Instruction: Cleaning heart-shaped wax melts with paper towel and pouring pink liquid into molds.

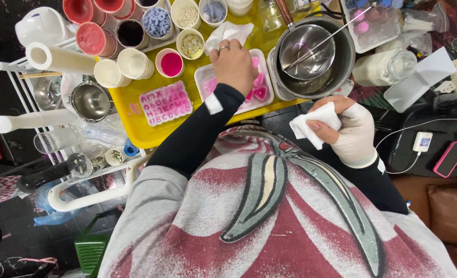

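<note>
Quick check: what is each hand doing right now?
Left hand: closed, fingers curled down on the white mould tray of pink hearts; anything in its grip is hidden.
Right hand: closed, holding a crumpled white tissue.

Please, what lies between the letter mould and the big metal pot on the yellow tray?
In the head view, the white heart mould lies between the letter mould and the pot, with the left hand resting on it.

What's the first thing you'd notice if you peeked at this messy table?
The bright yellow tray crowded with little cups of colour, like the pink cup. In the middle, the left hand presses on a white mould holding pink hearts. To the right sits a shiny steel pot, and below it the right hand, wrapped in white, pinches a white tissue.
</note>
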